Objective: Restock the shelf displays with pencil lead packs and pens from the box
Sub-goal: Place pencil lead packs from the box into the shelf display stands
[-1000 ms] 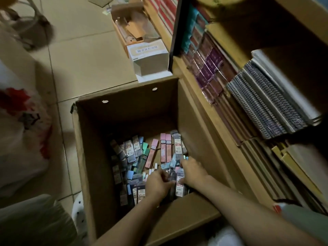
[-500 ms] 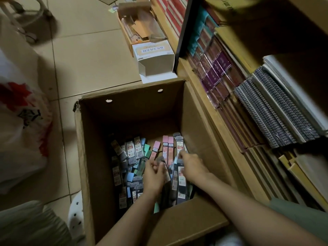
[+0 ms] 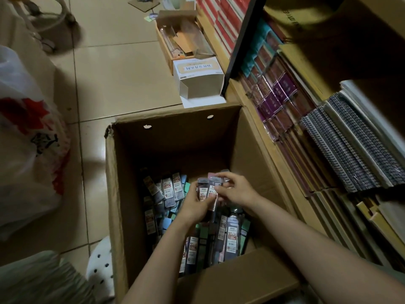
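**Lead packs lifted clear of the pile**

Both hands have risen off the heap inside the cardboard box (image 3: 114, 194), now carrying a small bundle of pencil lead packs (image 3: 207, 194). Left hand (image 3: 195, 207) grips the bundle from below; right hand (image 3: 236, 189) pinches its top. Many packs remain loose in the box. Shelf (image 3: 258, 137) beside the box: none placed yet. Early stage, I'd say.

Your left hand (image 3: 195, 206) and right hand (image 3: 237, 190) meet low in front of you, forearms bare and reaching forward, fingers curled in a shared grip.
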`<state>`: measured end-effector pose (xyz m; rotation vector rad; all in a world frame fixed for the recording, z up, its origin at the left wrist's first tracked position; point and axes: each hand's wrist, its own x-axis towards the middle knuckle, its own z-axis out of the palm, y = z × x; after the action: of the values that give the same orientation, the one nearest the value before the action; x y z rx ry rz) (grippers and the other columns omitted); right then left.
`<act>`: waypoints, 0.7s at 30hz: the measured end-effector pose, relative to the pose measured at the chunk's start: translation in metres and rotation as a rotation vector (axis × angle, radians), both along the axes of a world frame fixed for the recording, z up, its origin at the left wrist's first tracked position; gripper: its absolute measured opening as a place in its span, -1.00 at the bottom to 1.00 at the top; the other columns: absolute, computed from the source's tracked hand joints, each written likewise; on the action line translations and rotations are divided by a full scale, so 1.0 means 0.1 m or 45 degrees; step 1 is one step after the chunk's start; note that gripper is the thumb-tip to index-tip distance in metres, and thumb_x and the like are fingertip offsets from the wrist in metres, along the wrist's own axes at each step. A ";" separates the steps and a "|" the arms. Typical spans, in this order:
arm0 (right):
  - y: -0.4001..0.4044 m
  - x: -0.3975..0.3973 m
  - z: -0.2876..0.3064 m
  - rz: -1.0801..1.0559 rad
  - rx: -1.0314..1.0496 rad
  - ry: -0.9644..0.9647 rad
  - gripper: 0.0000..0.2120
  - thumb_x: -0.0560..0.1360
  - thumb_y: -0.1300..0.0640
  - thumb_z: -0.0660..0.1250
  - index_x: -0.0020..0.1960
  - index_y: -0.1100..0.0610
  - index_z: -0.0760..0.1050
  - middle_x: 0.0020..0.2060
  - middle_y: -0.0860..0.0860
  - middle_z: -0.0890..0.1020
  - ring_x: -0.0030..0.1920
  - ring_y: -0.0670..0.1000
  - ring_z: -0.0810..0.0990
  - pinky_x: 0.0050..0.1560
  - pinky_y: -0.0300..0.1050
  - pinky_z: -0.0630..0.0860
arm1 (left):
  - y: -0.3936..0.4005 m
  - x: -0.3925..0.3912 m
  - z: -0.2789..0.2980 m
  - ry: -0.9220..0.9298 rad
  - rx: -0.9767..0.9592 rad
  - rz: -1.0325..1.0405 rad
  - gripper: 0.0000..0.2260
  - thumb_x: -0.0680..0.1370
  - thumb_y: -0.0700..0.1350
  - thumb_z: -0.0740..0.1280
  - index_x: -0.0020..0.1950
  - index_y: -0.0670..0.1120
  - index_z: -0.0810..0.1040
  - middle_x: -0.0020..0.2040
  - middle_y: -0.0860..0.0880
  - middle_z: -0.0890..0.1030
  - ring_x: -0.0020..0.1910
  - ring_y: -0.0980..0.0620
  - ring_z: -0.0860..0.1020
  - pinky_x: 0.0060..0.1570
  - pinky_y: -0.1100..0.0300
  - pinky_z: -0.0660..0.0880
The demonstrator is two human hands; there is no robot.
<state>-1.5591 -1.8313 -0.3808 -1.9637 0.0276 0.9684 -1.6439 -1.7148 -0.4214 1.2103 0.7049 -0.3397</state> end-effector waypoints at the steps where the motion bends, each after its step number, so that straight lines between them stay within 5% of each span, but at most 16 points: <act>1: 0.02 0.03 -0.04 -0.020 0.007 0.006 -0.67 0.57 0.29 0.30 0.32 0.14 0.49 0.00 0.23 0.63 -0.24 -0.04 0.65 -0.32 -0.31 0.58 | 0.02 0.01 -0.03 0.016 0.010 0.058 -0.69 0.59 -0.17 0.32 0.28 0.06 0.37 0.11 -0.09 0.62 -0.09 -0.06 0.68 -0.25 0.00 0.63; 4: 0.05 0.20 -0.18 0.221 -0.379 -0.372 -0.61 0.55 0.20 0.36 0.37 0.10 0.47 0.20 0.12 0.55 0.06 0.02 0.59 -0.06 -0.38 0.53 | 0.10 0.00 -0.12 0.083 0.073 0.225 -0.64 0.58 -0.18 0.32 0.33 0.07 0.34 0.22 -0.11 0.56 0.00 -0.08 0.64 -0.30 0.05 0.62; 7: 0.10 0.31 -0.31 0.677 -0.775 -0.599 -0.37 0.46 0.08 0.47 0.46 0.11 0.34 0.29 0.08 0.38 0.29 0.11 0.43 0.28 -0.05 0.44 | 0.18 -0.02 -0.26 0.140 0.183 0.219 -0.45 0.56 -0.15 0.36 0.49 0.03 0.20 0.47 -0.16 0.32 0.39 -0.20 0.37 0.25 -0.20 0.46; 10: 0.19 0.32 -0.45 0.928 -0.986 -0.683 -0.25 0.38 -0.06 0.52 0.44 0.14 0.30 0.34 0.11 0.29 0.33 0.13 0.33 0.25 0.02 0.44 | 0.19 -0.02 -0.31 0.157 0.177 0.293 -0.39 0.56 -0.14 0.37 0.53 0.00 0.15 0.53 -0.15 0.22 0.48 -0.17 0.25 0.38 -0.20 0.32; 21: 0.19 0.20 -0.65 0.839 -0.962 -0.774 -0.20 0.27 -0.03 0.60 0.36 0.09 0.27 0.30 0.07 0.38 0.28 0.11 0.35 0.29 -0.01 0.34 | 0.18 -0.02 -0.28 0.207 0.146 0.347 -0.49 0.58 -0.18 0.33 0.48 -0.02 0.22 0.43 -0.16 0.39 0.36 -0.20 0.42 0.28 -0.19 0.43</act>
<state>-1.5388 -1.8122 -0.4459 -3.0057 -0.7323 0.7560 -1.6456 -1.6963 -0.4489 1.1851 1.0292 -0.1733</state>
